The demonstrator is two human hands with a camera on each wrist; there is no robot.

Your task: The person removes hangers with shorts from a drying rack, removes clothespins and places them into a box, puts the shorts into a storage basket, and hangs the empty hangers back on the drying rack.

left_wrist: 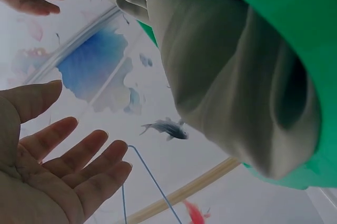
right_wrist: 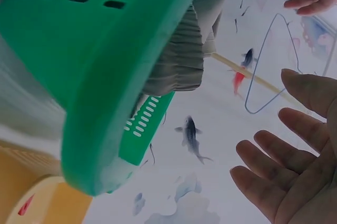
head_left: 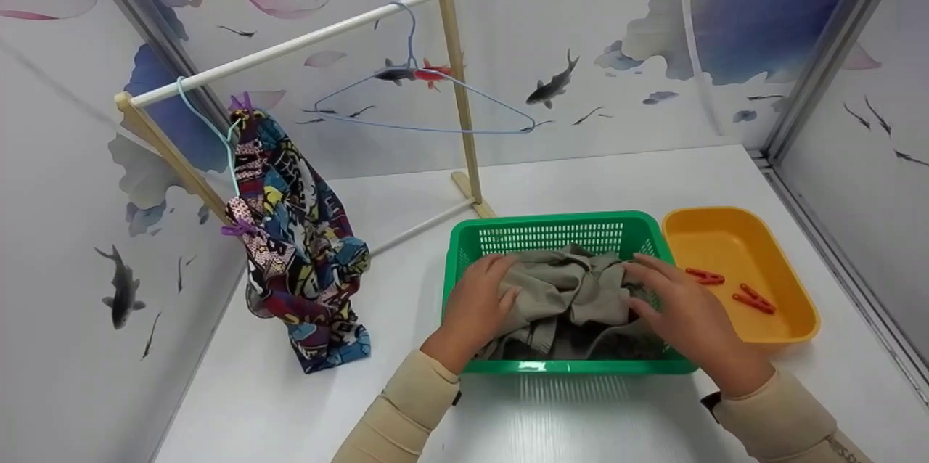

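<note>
A green plastic basket (head_left: pixel 580 367) stands on the white table with a crumpled olive-grey garment (head_left: pixel 555 281) heaped inside. My left hand (head_left: pixel 475 307) is over the basket's left side, fingers spread, and overlaps the cloth in the head view. Over the right side is my right hand (head_left: pixel 689 314), its fingers loosely bent near the cloth. Both wrist views show relaxed, parted fingers: the left palm (left_wrist: pixel 58 171) has air between it and the garment, and the right palm (right_wrist: pixel 300 171) stands apart from a gathered, ribbed edge (right_wrist: pixel 176 58) of the garment. Neither hand holds anything.
Left of the basket stands a wooden rack with a white bar (head_left: pixel 290 46). A bare blue hanger (head_left: pixel 428 130) hangs there, beside a patterned garment (head_left: pixel 301 245) on a mint hanger (head_left: pixel 210 125) with purple clips (head_left: pixel 239 227). An orange tray (head_left: pixel 787 281) holds red clothespins (head_left: pixel 755 298).
</note>
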